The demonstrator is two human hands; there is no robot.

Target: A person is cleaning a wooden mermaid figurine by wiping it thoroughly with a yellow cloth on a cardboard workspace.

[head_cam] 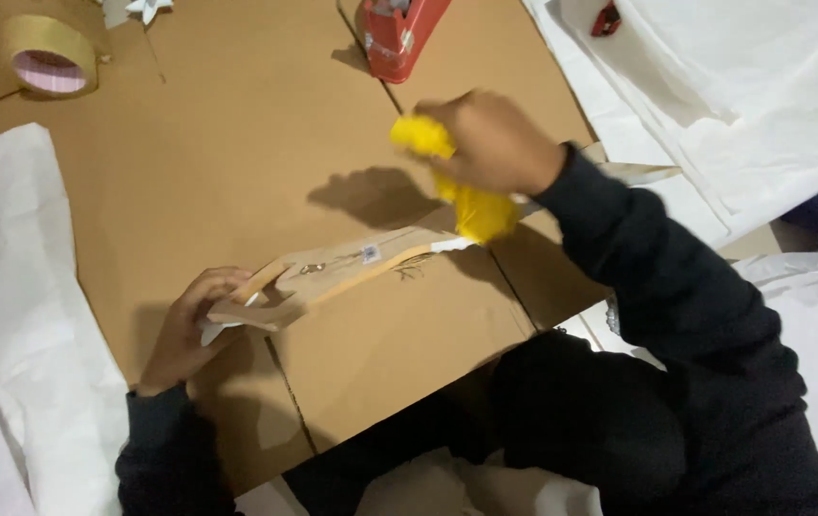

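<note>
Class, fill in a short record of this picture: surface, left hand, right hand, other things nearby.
Surface: flattened brown cardboard
Left hand: grips one end of a long tan cardboard-like piece
Right hand: closed on a yellow cloth, blurred
Nearby: tape roll, red tape dispenser, white paper sheets

Bare cardboard [218,162] between tape roll [49,55] and red tape dispenser [402,33]; white paper [27,315] at left.

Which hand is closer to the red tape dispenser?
Right. The right hand, gripping a yellow cloth, is just below the dispenser. The left hand is far down-left, holding the cardboard piece.
</note>
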